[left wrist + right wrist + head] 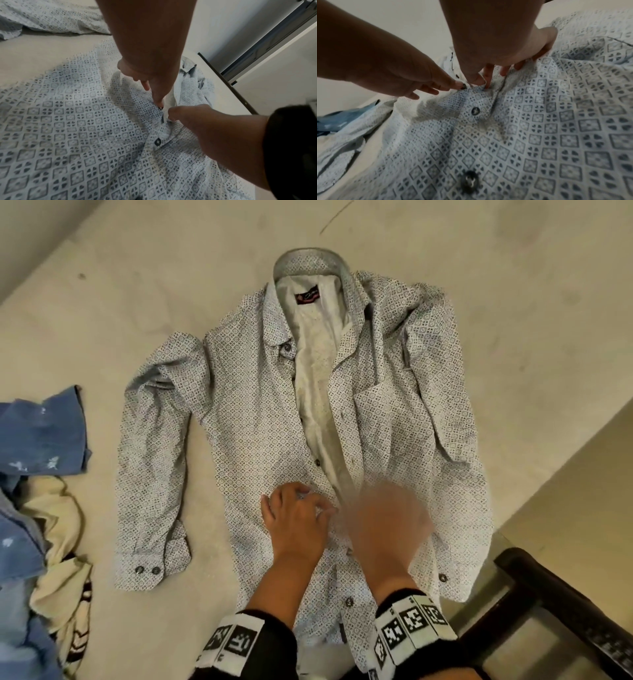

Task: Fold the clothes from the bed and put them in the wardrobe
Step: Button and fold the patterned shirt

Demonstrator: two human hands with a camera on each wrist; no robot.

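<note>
Head view first: a patterned shirt (260, 419) lies face up on the beige bed (120, 302), collar toward the far side, front open from the collar down to the lower buttons. Its sleeves lie alongside the body on either side. Both hands meet low on the button placket. The left hand (294, 515) has its fingers curled down onto the cloth. From the right wrist view, the left hand's fingertips (453, 85) pinch the placket edge right at a dark button (464, 86). The right hand (387, 522) is blurred from above, so its hold is hard to read there. The right wrist view shows its thumb and forefinger nipping the opposite edge of the placket, the other fingers resting on the fabric. Just below the hands, a fastened button (475, 111) holds the two fronts together. Off at the left edge of the bed sits a heap of blue denim (37, 433) and a cream garment (58, 529), well apart from the shirt.
</note>
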